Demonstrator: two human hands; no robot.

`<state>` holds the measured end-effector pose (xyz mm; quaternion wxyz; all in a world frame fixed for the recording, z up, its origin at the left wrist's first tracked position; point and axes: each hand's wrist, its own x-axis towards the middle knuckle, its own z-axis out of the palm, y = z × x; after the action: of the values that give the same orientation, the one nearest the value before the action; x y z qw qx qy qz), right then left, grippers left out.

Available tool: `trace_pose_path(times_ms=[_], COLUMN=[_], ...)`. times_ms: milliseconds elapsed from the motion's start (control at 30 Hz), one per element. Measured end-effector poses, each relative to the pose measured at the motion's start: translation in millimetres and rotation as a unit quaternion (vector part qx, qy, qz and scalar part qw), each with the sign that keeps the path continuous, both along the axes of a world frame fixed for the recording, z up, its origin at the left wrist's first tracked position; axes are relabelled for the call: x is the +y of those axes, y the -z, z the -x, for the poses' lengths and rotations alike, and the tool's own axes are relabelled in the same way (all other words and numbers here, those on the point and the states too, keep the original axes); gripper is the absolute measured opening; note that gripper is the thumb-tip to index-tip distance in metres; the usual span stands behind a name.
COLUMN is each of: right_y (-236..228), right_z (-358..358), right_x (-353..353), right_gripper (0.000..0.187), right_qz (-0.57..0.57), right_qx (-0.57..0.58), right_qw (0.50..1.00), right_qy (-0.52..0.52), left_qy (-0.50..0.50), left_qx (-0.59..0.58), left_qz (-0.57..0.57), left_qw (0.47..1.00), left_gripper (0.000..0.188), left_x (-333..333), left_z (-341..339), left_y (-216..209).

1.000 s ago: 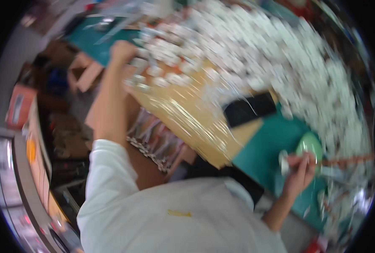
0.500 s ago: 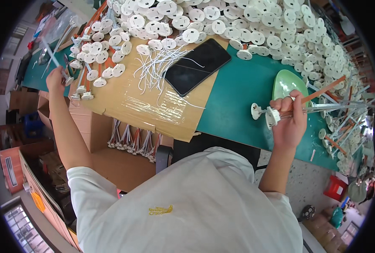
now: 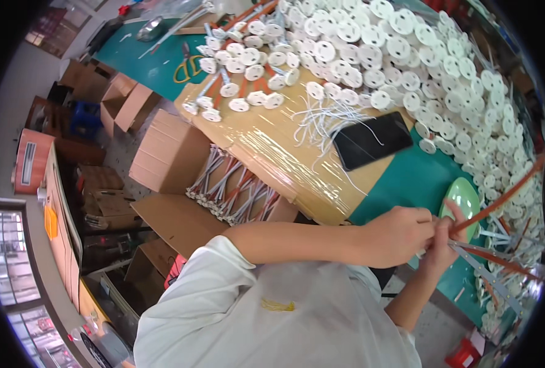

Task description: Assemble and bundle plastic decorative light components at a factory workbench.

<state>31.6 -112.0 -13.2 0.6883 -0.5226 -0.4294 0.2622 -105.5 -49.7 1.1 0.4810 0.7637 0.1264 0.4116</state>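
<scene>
My right hand (image 3: 442,250) is closed around a few long strips, orange (image 3: 499,207) and grey (image 3: 490,279), which stick out to the right. Pressed up against it is my left hand (image 3: 395,238), its fingers curled together; whatever they grip is hidden. White disc heads on the strips' near ends are mostly covered by my hands. A green oval dish (image 3: 462,199) stands just behind my right hand. Thin white ties (image 3: 321,126) lie in a loose tangle on the cardboard, beside a black phone (image 3: 373,141).
A large heap of white disc-headed strips (image 3: 401,49) covers the table's far and right side. Yellow-handled scissors (image 3: 187,66) rest on the green mat at far left. Below the cardboard sheet (image 3: 254,138), an open carton (image 3: 168,153) holds bundled strips. A red container (image 3: 462,354) stands lower right.
My left hand has come from the far left, where it held a grey strip with a white disc, across to my right hand. The whole view has turned and shifted.
</scene>
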Motion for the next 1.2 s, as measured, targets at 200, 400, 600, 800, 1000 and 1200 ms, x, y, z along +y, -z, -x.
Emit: trace_pose_path(times_ms=[200, 400, 600, 800, 1000, 1200], right_y=[-13.0, -16.8, 1.3, 1.4, -4.4, -27.0], right_z=[-25.5, -33.1, -37.7, -36.3, -28.9, -12.0], right_x=[-14.0, -19.2, -31.3, -27.3, -12.1, -0.7], right_gripper=[0.032, 0.032, 0.027, 0.018, 0.023, 0.068], right_qz=[0.047, 0.043, 0.077, 0.093, 0.101, -0.001], right_qx=[0.004, -0.041, -0.037, -0.058, 0.002, -0.002], right_qw=[0.998, 0.998, 0.996, 0.994, 0.994, 0.999], right_qy=[0.041, -0.002, 0.002, 0.030, 0.028, -0.041], left_qy=[-0.209, -0.517, -0.416, -0.529, -0.463, 0.053], left_qx=[0.106, 0.326, 0.516, 0.455, -0.030, 0.030], left_qz=[-0.228, -0.161, -0.033, -0.121, 0.087, 0.116], left_qw=[0.945, 0.775, 0.748, 0.706, 0.882, 0.991], left_gripper=[0.016, 0.027, 0.035, 0.029, 0.017, 0.012], left_x=[100.7, 321.9, 400.3, 402.8, 253.1, 51.9], left_z=[70.5, 191.3, 191.2, 202.2, 130.7, -0.4], left_y=[-32.3, -45.8, -44.2, -45.3, -75.6, -39.4])
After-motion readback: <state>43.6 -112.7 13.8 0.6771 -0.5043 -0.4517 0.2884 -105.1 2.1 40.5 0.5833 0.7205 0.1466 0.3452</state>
